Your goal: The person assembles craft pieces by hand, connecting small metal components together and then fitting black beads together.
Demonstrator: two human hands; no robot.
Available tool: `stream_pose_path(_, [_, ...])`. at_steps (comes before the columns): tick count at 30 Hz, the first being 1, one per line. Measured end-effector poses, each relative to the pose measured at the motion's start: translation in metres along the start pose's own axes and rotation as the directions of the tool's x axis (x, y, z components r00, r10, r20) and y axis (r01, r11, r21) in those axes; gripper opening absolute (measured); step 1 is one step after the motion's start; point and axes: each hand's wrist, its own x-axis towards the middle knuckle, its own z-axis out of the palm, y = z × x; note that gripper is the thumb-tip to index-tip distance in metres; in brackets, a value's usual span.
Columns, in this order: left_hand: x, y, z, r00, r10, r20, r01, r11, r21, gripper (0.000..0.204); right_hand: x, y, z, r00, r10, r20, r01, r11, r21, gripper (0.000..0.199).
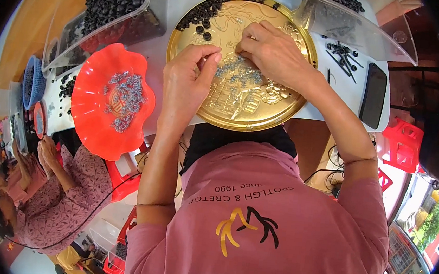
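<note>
A round gold tray [237, 118] with raised patterns lies in front of me. Small silvery metal pieces like screws [240, 73] are heaped in its middle, and black round knob-like parts [201, 16] gather at its far left rim. My left hand [189, 74] is over the tray's left side, thumb and forefinger pinched together; what they hold is too small to tell. My right hand [274, 53] is above the far edge of the metal heap, fingers curled together and pointing down. Its fingertips are partly hidden, so I cannot make out what is in them.
A red wavy-edged plate [89, 99] with more small metal pieces stands left of the tray. Behind it is a clear bin [153, 24] of black parts; another clear bin [359, 29] stands far right. Black rods [340, 64] and a phone [374, 95] lie at right. A person [68, 191] sits at left.
</note>
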Motion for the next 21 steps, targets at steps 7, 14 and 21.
stream_pose_path(7, [0.002, -0.004, 0.007, 0.998, 0.051, 0.026, -0.051, 0.998, -0.031, 0.014, -0.006, -0.002, -0.004, 0.997, 0.076, -0.01, -0.076, 0.997, 0.0, 0.012])
stream_pose_path(14, [0.01, -0.002, 0.021, 0.992, 0.081, 0.092, -0.083, 0.996, 0.021, 0.012, -0.015, 0.0, -0.015, 0.914, 0.403, 0.046, -0.381, 0.813, 0.442, 0.018])
stream_pose_path(21, [0.014, -0.012, 0.024, 0.927, 0.343, 0.151, -0.375, 0.866, 0.33, 0.01, -0.016, -0.002, -0.014, 0.95, 0.309, -0.038, -0.289, 0.92, 0.265, 0.019])
